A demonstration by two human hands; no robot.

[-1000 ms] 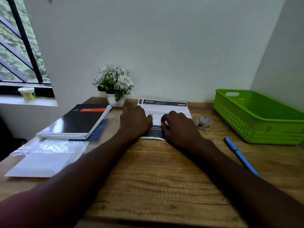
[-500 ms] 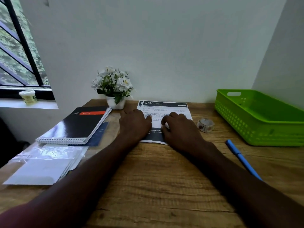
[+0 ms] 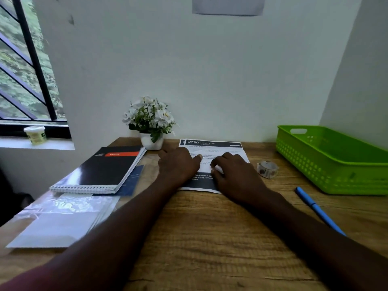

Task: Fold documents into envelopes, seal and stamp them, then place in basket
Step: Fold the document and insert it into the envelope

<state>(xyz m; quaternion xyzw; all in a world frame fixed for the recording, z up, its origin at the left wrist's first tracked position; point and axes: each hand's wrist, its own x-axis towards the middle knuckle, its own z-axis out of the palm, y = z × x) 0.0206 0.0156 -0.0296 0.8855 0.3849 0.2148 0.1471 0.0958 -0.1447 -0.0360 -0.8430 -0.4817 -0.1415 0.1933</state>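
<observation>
Now, hands: we see the left hand lying flat, fingers relaxed, on the document's left part; the right hand presses beside it, fingers somewhat bent over the sheet, holding nothing that we can make out.
Document: lies on the desk, near the far edge, between the flower pot and the tape roll.
Envelopes: stacked at left, well apart.
Basket: at right, nothing visible inside.
Progress: we judge it early; folding in hand; inserting, sealing, stamping, basketing all remain.
Change: against the earlier frames, both hands keep their place on the sheet; only the camera has tilted up.
</observation>
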